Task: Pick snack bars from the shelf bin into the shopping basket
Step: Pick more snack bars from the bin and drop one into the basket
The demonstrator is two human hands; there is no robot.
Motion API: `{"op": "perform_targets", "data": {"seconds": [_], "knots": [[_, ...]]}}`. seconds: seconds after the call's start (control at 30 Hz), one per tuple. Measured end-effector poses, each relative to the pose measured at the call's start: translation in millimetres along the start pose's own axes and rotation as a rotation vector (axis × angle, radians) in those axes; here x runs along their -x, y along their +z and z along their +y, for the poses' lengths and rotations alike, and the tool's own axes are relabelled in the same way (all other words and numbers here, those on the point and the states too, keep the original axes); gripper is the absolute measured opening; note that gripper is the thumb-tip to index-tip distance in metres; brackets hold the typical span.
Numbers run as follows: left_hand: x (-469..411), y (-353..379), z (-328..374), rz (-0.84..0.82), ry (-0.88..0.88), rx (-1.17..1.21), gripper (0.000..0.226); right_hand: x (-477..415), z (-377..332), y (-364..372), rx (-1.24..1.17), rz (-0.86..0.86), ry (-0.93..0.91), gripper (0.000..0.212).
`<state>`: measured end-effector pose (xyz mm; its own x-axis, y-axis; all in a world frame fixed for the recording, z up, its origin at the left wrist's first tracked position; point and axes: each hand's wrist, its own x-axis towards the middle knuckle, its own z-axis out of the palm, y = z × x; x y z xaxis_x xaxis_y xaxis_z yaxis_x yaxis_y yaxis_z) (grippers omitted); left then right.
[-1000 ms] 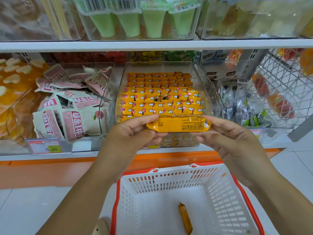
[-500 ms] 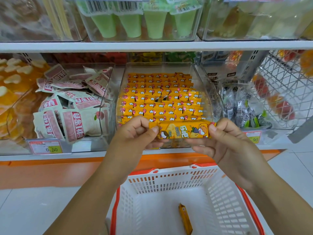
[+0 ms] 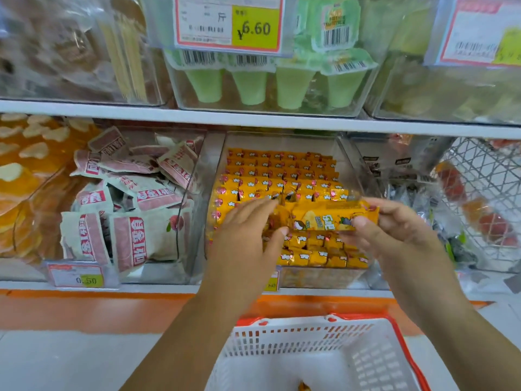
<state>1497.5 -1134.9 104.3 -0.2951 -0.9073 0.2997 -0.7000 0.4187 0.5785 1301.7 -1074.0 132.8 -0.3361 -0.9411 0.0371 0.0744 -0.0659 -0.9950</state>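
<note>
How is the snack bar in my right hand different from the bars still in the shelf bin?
The held snack bar is pinched in the right hand; the bin bars sit inside the clear shelf bin. The held snack bar lies crosswise, its long printed face showing; the bin bars are packed in rows, ends showing. Both have yellow wrappers.

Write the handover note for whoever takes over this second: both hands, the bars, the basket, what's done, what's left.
Left hand: open, fingers straight at the left end of the held bar; blur hides whether they touch it.
Right hand: pinches the right end of a yellow snack bar, held level in front of the shelf bin.
Done: a loose bar lies on the floor of the shopping basket.
Left: drop the held bar into the basket, then pick more from the bin, which holds many.
</note>
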Motion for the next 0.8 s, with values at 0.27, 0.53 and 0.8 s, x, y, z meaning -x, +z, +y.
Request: {"op": "perform_targets", "data": {"seconds": [0.27, 0.53, 0.8], "knots": [[-13.4, 16.9, -28.4, -0.172, 0.000, -0.315, 0.086, -75.6, -1.0, 35.7, 0.628, -0.066, -0.223, 0.027], [-13.0, 16.2, -28.8, -0.168, 0.015, -0.316, 0.087, -116.9, -3.5, 54.2, 0.940, -0.177, -0.219, 0.030], [-15.5, 19.6, -29.8, -0.146, 0.011, -0.288, 0.088, -114.5, 5.6, 56.9, 1.084, -0.320, -0.190, 0.027]]}}
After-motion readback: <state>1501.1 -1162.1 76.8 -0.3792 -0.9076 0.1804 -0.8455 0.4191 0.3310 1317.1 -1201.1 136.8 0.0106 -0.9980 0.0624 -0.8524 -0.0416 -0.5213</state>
